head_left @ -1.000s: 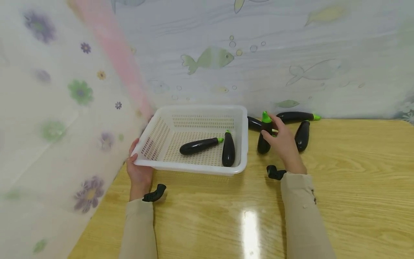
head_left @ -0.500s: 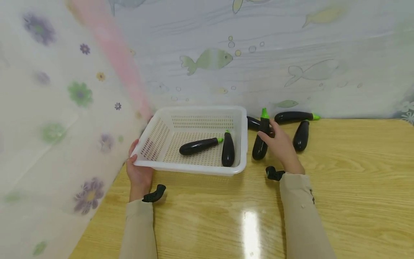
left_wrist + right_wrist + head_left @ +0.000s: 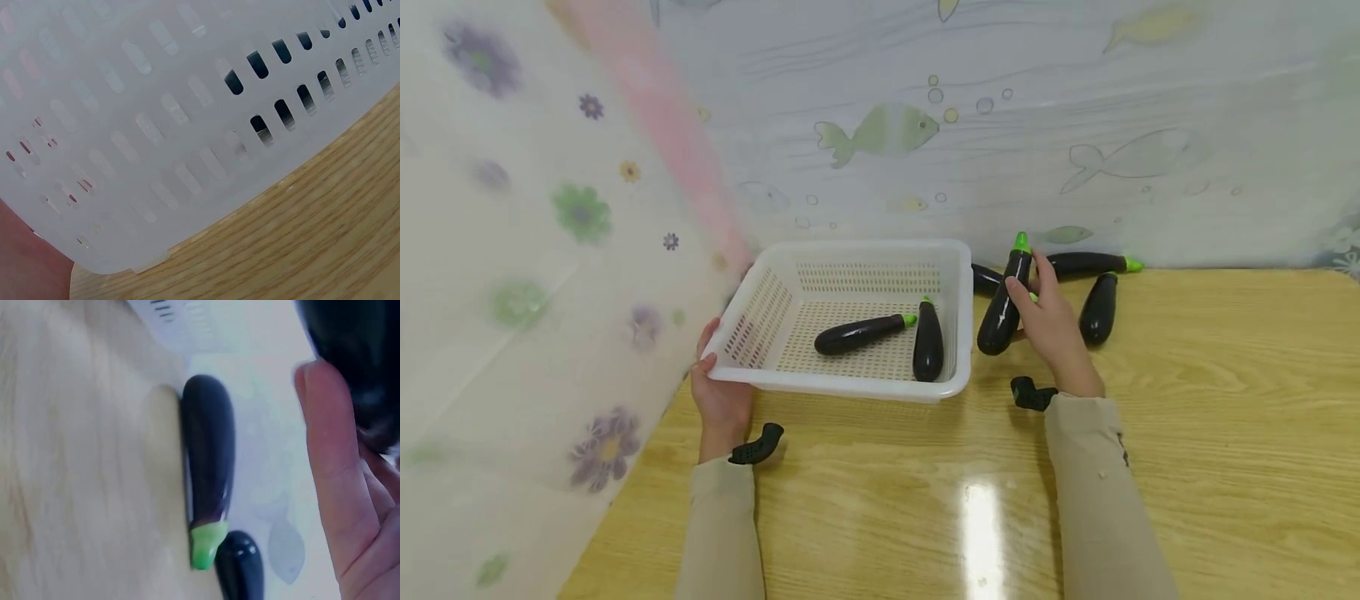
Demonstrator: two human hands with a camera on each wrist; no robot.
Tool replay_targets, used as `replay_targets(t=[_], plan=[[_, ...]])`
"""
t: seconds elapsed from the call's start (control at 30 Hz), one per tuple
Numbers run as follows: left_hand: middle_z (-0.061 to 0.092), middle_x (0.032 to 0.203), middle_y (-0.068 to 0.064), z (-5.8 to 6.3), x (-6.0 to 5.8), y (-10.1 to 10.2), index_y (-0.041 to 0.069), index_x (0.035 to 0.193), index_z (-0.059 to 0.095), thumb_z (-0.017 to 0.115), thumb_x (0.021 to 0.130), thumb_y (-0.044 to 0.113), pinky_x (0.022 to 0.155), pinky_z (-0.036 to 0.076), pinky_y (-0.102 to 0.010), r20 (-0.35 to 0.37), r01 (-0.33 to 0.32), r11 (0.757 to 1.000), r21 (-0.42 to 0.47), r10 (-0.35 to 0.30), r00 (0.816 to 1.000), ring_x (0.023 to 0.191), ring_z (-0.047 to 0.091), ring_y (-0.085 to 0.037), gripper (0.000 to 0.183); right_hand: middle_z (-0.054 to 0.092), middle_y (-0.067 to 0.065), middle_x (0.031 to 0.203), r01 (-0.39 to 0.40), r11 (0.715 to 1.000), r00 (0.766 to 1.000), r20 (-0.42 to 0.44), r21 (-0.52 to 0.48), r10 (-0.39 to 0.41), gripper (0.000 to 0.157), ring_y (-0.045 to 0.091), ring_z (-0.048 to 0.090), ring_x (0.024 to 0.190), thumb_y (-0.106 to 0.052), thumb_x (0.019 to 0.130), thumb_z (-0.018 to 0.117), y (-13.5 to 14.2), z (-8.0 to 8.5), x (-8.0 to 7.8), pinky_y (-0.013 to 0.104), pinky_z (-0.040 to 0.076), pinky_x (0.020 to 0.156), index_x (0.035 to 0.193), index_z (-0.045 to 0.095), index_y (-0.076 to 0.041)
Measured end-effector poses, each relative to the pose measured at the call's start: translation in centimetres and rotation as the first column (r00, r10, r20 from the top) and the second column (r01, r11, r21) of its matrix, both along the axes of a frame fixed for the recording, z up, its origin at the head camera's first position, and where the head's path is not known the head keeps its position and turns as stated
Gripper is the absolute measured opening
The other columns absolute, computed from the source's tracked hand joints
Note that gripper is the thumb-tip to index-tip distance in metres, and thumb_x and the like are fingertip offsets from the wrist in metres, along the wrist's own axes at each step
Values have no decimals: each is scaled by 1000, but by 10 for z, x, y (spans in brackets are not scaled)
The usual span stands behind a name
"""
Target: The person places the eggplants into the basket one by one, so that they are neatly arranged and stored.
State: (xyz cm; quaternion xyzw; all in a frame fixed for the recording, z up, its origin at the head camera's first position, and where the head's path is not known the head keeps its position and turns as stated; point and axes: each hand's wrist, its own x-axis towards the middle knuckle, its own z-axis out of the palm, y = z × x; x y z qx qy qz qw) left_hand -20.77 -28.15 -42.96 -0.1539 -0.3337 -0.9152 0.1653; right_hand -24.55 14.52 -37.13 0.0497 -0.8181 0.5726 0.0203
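Note:
My right hand (image 3: pixel 1054 321) grips a dark eggplant (image 3: pixel 1004 308) with a green stem, just right of the basket. The eggplant leans, stem end up and to the right, its fat end beside the basket wall. In the right wrist view my thumb (image 3: pixel 331 437) presses along that eggplant's side. At the front left corner of the white plastic basket (image 3: pixel 842 385), my left hand (image 3: pixel 724 404) holds the rim, thumb over it. Inside lie two eggplants, one crosswise (image 3: pixel 859 335) and one lengthwise (image 3: pixel 928 343). Only a sliver of the left hand (image 3: pixel 31 256) shows in the left wrist view.
Behind the held eggplant lies another eggplant (image 3: pixel 985 280), partly hidden. Two further eggplants, one along the wall (image 3: pixel 1086 264) and one nearer (image 3: pixel 1099 310), rest on the wooden table (image 3: pixel 880 500). A patterned curtain (image 3: pixel 880 183) borders the back and left.
My right hand has tilted the eggplant, its fat end swinging left toward the basket, and has raised it slightly. The left hand and the basket stay put.

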Motion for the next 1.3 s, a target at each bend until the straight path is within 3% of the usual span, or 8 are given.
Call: replay_targets(t=[0.17, 0.3, 0.43, 0.57, 0.77, 1.03, 1.17, 1.3], plan=[[28, 136, -20, -2, 0, -1, 5, 135, 29, 57, 74, 13, 96, 22, -45, -1, -13, 1000, -3, 13, 1000, 120, 30, -33, 68, 32, 16, 136, -23, 997, 997, -79, -78, 17, 61, 33, 53, 98, -41, 92, 36, -7, 22, 14, 41, 49, 62, 140, 0, -41], [32, 134, -19, -1, -3, -1, 4, 135, 29, 59, 71, 11, 96, 21, -43, -11, -7, 1000, 22, 7, 1000, 120, 31, -32, 71, 26, 14, 141, -45, 998, 987, -156, -47, 37, 55, 34, 50, 102, -35, 95, 33, -11, 41, 25, 45, 49, 64, 143, 10, -30], [34, 133, -18, -2, -3, -1, 5, 134, 32, 59, 72, 10, 95, 23, -44, -11, -6, 1000, 27, 6, 1000, 118, 33, -32, 68, 24, 9, 143, -55, 998, 986, -159, -20, 51, 51, 31, 48, 108, -37, 94, 35, -13, 50, 30, 43, 49, 67, 142, 19, -32], [34, 132, -19, -4, -2, -2, 4, 135, 31, 57, 74, 11, 94, 25, -44, -11, -17, 1000, 10, 17, 1000, 116, 35, -33, 67, 22, 5, 144, -49, 999, 987, -153, -11, 46, 57, 31, 47, 111, -40, 90, 44, -14, 48, 26, 46, 44, 79, 140, 16, -40], [31, 135, -18, -1, -3, -1, 5, 135, 31, 59, 73, 12, 96, 20, -44, -11, -3, 1000, 14, 3, 1000, 119, 32, -32, 68, 8, 1, 147, -44, 994, 972, -226, 105, 67, 76, 30, 28, 126, -41, 84, 55, -19, 38, 12, 50, 29, 95, 139, 3, -44], [30, 135, -18, -2, -4, -1, 4, 137, 27, 56, 75, 11, 96, 22, -44, -12, 2, 1000, 18, -1, 1000, 119, 32, -32, 69, 19, 8, 143, -41, 987, 965, -250, 157, 80, 70, 27, 31, 121, -46, 85, 51, -31, 39, 13, 52, 27, 94, 137, 4, -48], [29, 137, -19, 0, -4, 0, 6, 135, 31, 57, 75, 11, 97, 20, -45, -12, 8, 1000, 18, -8, 1000, 120, 30, -33, 66, 23, 7, 142, -29, 989, 963, -262, 148, 67, 68, 27, 37, 119, -45, 84, 52, -38, 41, 15, 49, 32, 91, 137, 9, -48], [28, 136, -19, 1, -3, 0, 5, 134, 32, 56, 75, 11, 95, 23, -45, -19, 5, 1000, 14, -5, 1000, 120, 30, -34, 64, 25, 6, 142, -74, 988, 960, -258, 137, 108, 68, 27, 43, 114, -46, 84, 52, -48, 41, 17, 45, 40, 84, 138, 11, -47]])
